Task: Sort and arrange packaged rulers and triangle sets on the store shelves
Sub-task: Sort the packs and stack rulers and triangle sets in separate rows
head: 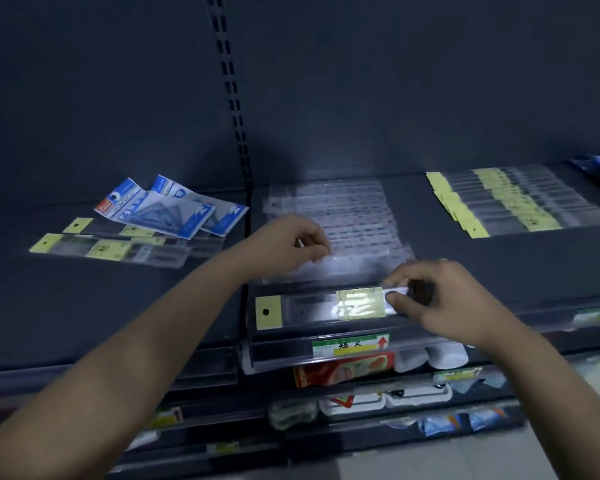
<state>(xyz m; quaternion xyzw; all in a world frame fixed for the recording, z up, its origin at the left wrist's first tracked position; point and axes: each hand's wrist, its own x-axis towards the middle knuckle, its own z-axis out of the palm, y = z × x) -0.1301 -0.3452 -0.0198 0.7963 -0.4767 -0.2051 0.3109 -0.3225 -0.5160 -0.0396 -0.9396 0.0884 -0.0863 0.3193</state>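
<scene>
Hands busy at mid-frame: our left hand (pixel 291 245) pinches a clear-sleeved ruler (pixel 361 268) on the centre stack, while our right hand (pixel 444 303) pinches the end of a yellow-tagged ruler (pixel 312 310) at the shelf (pixel 499 258) front, lower centre. We judge it belongs with the yellow row (pixel 510 202), upper right. Carry it level and line its tag up with the others.

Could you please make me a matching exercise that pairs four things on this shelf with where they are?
Things:
1 triangle sets
2 fanned yellow rulers
3 clear rulers
4 held ruler

Places:
A front edge, pinched by the right hand
B far left
C far right
D middle, by the left hand

Pairs: 1-B, 2-C, 3-D, 4-A
</scene>
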